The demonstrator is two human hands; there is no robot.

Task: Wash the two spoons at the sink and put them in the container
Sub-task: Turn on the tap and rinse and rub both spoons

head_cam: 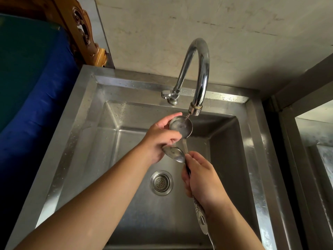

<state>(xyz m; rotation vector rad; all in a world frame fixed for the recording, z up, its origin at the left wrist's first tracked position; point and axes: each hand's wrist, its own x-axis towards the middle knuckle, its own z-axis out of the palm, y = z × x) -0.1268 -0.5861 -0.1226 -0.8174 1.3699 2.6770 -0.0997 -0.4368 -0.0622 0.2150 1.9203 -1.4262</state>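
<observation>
Two steel spoons are held over the steel sink. The larger round spoon has its bowl right under the faucet spout, and a thin stream of water falls into it. My left hand cups that bowl, fingers on its rim and thumb at its lower edge. The smaller oval spoon lies just below, bowl up. My right hand is closed around both handles; a patterned handle end sticks out below the wrist. No container is in view.
The curved chrome faucet with its small lever tap rises from the sink's back ledge. A drain strainer sits in the basin floor. A blue cloth surface lies left; a second steel unit stands right.
</observation>
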